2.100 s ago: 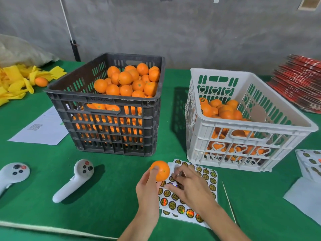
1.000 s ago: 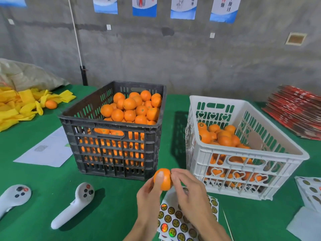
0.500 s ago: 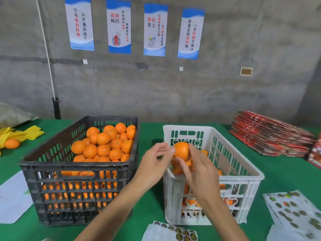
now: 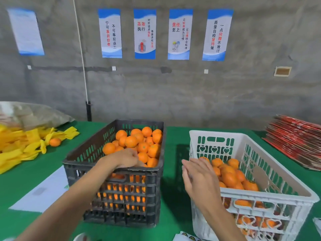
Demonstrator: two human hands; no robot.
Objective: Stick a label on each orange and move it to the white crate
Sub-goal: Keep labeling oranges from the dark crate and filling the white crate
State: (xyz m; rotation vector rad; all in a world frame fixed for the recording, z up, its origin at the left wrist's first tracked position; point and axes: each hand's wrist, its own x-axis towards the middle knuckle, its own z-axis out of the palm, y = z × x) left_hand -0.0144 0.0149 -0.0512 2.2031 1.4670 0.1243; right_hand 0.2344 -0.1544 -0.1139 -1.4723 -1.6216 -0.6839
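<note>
A black crate [image 4: 112, 169] heaped with unlabelled oranges [image 4: 139, 141] stands at centre. To its right is the white crate [image 4: 251, 193], partly filled with oranges [image 4: 229, 178]. My left hand [image 4: 126, 158] reaches over the black crate's near rim, fingers curled down among the oranges; whether it grips one is hidden. My right hand [image 4: 198, 176] hovers at the white crate's left rim, fingers apart and empty. An orange [image 4: 205, 159] lies just past its fingertips. A corner of the label sheet [image 4: 187, 237] shows at the bottom edge.
Yellow wrappers [image 4: 19, 148] and a stray orange [image 4: 55, 142] lie at the left. A white paper [image 4: 43, 190] sits left of the black crate. Red flat cartons [image 4: 295, 140] are stacked at the far right. The table is green felt [image 4: 173, 197].
The orange held over the white crate has been let go into it. My left hand moved left into the black crate; my right hand stays at the white crate, empty.
</note>
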